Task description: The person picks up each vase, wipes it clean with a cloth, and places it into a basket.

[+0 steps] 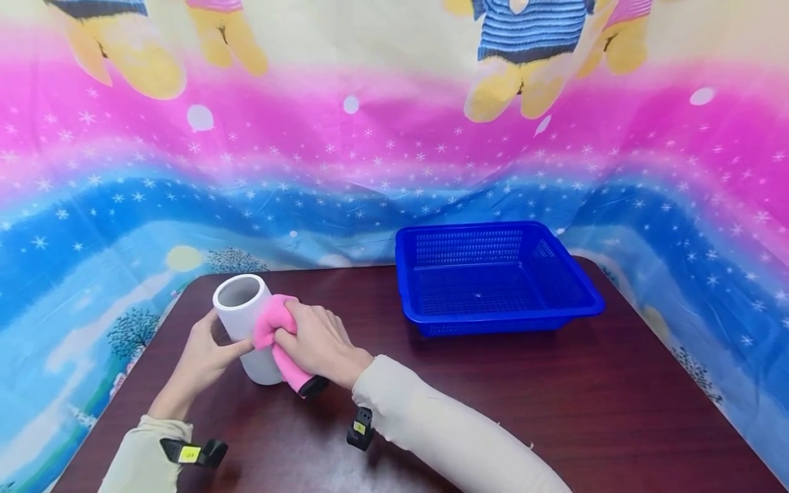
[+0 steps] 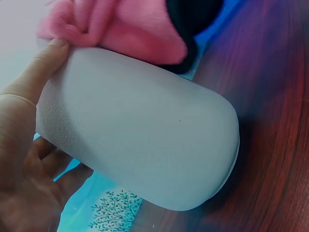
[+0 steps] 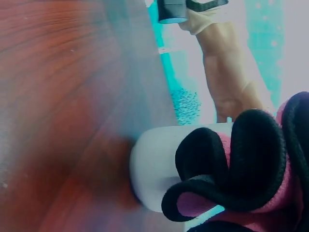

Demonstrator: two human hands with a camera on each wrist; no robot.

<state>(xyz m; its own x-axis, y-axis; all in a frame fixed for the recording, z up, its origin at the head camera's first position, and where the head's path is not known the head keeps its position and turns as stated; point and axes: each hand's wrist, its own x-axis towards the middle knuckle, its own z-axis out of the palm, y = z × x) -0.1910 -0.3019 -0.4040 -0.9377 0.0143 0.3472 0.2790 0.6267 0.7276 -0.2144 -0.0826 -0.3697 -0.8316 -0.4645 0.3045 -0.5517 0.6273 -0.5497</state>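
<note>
A white cylindrical vase [image 1: 245, 322] with an open round mouth stands slightly tilted at the left of the table. My left hand [image 1: 200, 356] grips its side, thumb across the front and fingers behind. In the left wrist view the thumb tip reaches the cloth's edge on the vase [image 2: 145, 130]. Bunched in my right hand [image 1: 317, 342] is a pink cloth [image 1: 274, 323] with black trim, pressed against the vase's right side. The right wrist view shows the cloth's folds [image 3: 256, 159] covering part of the vase [image 3: 152, 164]; my right hand is hidden there.
A blue plastic basket [image 1: 502, 319] with mesh sides sits at the back right of the dark wood table [image 1: 444, 390]. Behind the table hangs a printed cloth backdrop [image 1: 345, 150]. A black wrist camera [image 1: 360, 429] is strapped at my right sleeve.
</note>
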